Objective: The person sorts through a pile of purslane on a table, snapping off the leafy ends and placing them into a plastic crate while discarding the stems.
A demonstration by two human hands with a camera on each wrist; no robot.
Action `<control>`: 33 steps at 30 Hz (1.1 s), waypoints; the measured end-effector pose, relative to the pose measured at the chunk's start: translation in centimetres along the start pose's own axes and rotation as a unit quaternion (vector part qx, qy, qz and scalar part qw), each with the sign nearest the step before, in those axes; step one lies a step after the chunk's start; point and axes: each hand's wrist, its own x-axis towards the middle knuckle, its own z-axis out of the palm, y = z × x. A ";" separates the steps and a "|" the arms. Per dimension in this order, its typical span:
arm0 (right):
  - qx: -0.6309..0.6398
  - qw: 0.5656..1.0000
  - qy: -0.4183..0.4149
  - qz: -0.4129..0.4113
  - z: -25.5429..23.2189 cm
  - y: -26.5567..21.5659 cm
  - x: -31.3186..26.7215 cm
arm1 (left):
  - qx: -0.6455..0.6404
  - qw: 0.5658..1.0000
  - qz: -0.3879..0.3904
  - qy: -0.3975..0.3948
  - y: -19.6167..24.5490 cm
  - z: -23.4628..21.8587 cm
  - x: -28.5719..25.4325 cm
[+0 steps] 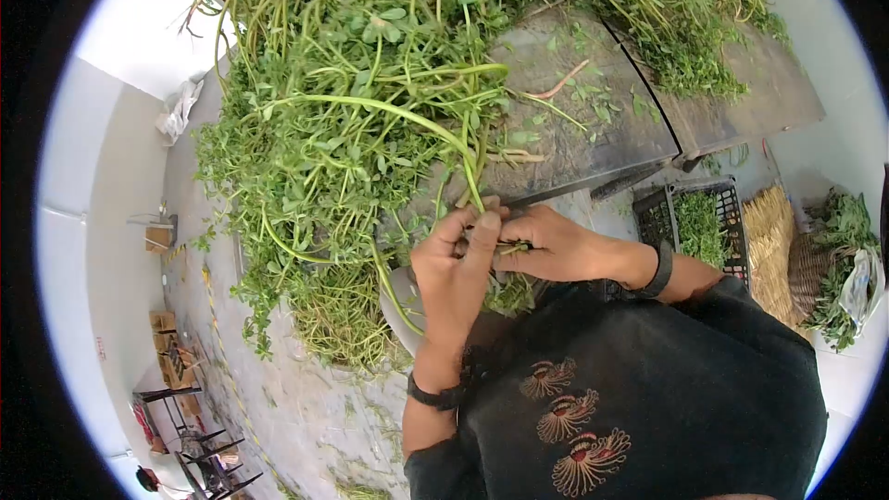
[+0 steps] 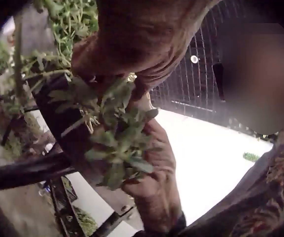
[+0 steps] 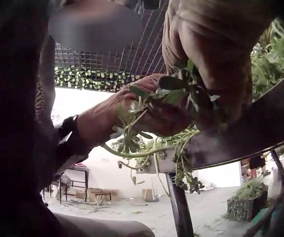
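Observation:
My left hand [image 1: 452, 264] pinches a long leafy green stem [image 1: 449, 136] at the near edge of the table. Right beside it, fingertips almost meeting, my right hand [image 1: 560, 245] holds short cut-looking stem ends [image 1: 515, 246] between thumb and fingers. In the left wrist view a leafy sprig [image 2: 120, 153] hangs below the hands, partly covering the right hand [image 2: 159, 173]. Leaves [image 3: 174, 94] also show between both hands in the right wrist view. A big heap of the same leafy stems [image 1: 343, 157] covers the table's left and far side.
The dark tabletop [image 1: 630, 143] carries scattered leaf scraps. A black crate [image 1: 738, 231] of greens stands on the floor at right, next to a straw bundle [image 1: 769, 241]. Under my left arm is a pale rounded rim [image 1: 394, 315]. Black chairs [image 1: 199, 444] stand far left.

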 end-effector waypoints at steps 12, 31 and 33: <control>0.198 0.952 0.060 0.224 -0.9 -0.8 -0.2 | -0.375 0.922 -0.091 0.004 -1.4 -0.5 1.0; 0.266 0.930 0.081 0.240 -1.1 -1.1 -0.8 | -0.290 0.955 -0.055 0.037 -1.5 0.2 0.9; 0.245 0.944 0.064 0.213 -1.2 -0.7 -1.0 | -0.276 0.959 -0.051 0.036 -1.6 0.3 0.9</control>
